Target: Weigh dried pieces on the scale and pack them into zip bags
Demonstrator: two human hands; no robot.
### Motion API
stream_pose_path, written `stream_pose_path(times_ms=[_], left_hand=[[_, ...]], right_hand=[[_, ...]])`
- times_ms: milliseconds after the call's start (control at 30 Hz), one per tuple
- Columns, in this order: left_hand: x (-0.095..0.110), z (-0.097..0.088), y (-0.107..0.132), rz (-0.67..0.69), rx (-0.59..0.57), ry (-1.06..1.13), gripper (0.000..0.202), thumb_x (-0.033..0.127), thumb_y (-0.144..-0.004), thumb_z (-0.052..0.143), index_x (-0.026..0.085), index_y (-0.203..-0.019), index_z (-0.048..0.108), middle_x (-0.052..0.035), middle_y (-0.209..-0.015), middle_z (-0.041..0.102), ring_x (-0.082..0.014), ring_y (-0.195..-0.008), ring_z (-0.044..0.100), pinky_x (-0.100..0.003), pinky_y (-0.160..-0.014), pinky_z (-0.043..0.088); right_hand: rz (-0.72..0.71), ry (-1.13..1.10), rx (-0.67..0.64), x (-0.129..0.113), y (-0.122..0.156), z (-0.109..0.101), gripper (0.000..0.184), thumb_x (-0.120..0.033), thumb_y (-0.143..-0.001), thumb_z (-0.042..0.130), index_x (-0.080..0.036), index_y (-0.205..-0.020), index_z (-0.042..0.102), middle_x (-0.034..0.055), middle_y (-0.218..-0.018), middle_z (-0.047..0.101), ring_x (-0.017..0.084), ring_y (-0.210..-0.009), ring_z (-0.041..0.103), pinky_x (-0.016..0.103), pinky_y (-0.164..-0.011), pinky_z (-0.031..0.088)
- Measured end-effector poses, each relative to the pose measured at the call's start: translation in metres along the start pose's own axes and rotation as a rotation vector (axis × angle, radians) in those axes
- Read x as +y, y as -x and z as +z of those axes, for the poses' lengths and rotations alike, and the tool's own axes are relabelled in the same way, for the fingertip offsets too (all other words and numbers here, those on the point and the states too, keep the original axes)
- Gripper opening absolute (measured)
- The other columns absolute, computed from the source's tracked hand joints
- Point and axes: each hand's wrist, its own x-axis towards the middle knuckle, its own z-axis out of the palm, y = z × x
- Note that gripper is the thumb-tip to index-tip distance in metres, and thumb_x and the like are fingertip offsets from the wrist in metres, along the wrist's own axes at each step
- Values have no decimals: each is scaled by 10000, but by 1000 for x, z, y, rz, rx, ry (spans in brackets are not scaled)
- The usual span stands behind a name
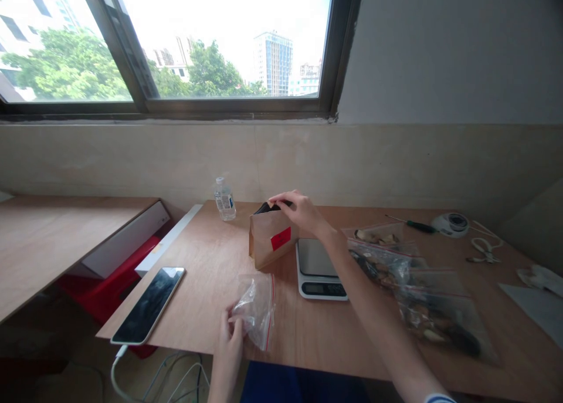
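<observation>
My right hand (pixel 299 210) reaches forward to the open top of a brown paper bag (pixel 269 239) with a red label. Its fingers curl over the bag's dark rim, so the hand is closed on it. Near the table's front edge, my left hand (pixel 230 331) pinches a small clear zip bag (pixel 257 306) with a red seal strip. That bag looks empty. A white digital scale (pixel 317 268) sits just right of the paper bag, under my right forearm.
Several clear zip bags of dried pieces (pixel 411 285) lie at the right. A phone (pixel 149 304) on a cable lies at the left edge. A small water bottle (pixel 224 199) stands at the back. A screwdriver (pixel 413 224), round device (pixel 451 223) and pliers (pixel 482 250) lie far right.
</observation>
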Motion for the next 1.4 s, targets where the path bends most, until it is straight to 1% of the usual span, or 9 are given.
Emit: stream_pose_path(times_ms=[200,300,433,633,767,867,1033,1267,1400], left_hand=[[-2,8,1,23,22,13,313,332,-633,640,170,-900,627,-57,-793,671,-230,-727,623,-312,-614,476],[6,14,5,50,-4,-9,311,338,-638,634,160,-892,648,-57,-779,684,-227,-723,630,-319,-648,485],[21,22,16,96,-95,-6,339,362,-701,589,169,-967,672,-81,-974,693,-235,-860,633,-323,-746,492],[23,33,29,145,-68,108,336,381,-741,599,201,-1014,677,-71,-1144,646,-230,-1065,572,-309,-904,448],[28,35,32,117,-144,144,374,372,-710,654,206,-1045,667,-78,-1124,655,-231,-1058,580,-307,-897,460],[37,31,30,96,-222,116,431,361,-663,701,195,-1059,662,-96,-1071,671,-231,-933,627,-322,-829,497],[42,27,21,42,-384,119,504,425,-603,729,193,-1047,670,-119,-1078,660,-252,-912,626,-316,-737,511],[37,53,9,81,-121,-2,492,576,-707,573,162,-966,629,-22,-683,602,-124,-489,523,-242,-483,425],[33,47,-12,271,-103,-195,415,550,-768,505,158,-864,603,-9,-641,565,-157,-589,561,-264,-573,448]], right_hand=[[-11,65,-45,-1,7,-2,223,-191,-876,465,-218,-894,685,18,-917,699,163,-896,579,315,-869,387],[6,87,64,-12,19,-4,205,-232,-877,472,-217,-884,677,36,-946,668,183,-943,551,350,-917,355],[231,-121,290,-25,69,18,262,-291,-921,371,-203,-930,618,52,-918,634,173,-883,562,319,-825,422],[603,-317,89,-15,148,67,344,-499,-826,507,-181,-908,609,67,-921,635,202,-889,575,344,-825,437],[715,-602,113,-11,146,65,417,-578,-815,475,-177,-734,558,30,-688,624,165,-653,585,284,-641,458],[715,-578,263,-12,137,59,411,-594,-820,451,-199,-726,511,4,-597,563,149,-545,530,264,-531,422],[718,-407,284,-27,145,70,339,-532,-885,364,-240,-737,454,-19,-538,475,152,-464,466,268,-467,368],[702,-240,192,-51,166,104,300,-428,-929,307,-231,-825,508,44,-715,636,197,-663,626,262,-564,412],[755,-178,201,-44,173,122,321,-397,-929,297,-194,-857,536,80,-755,676,212,-675,652,262,-556,427]])
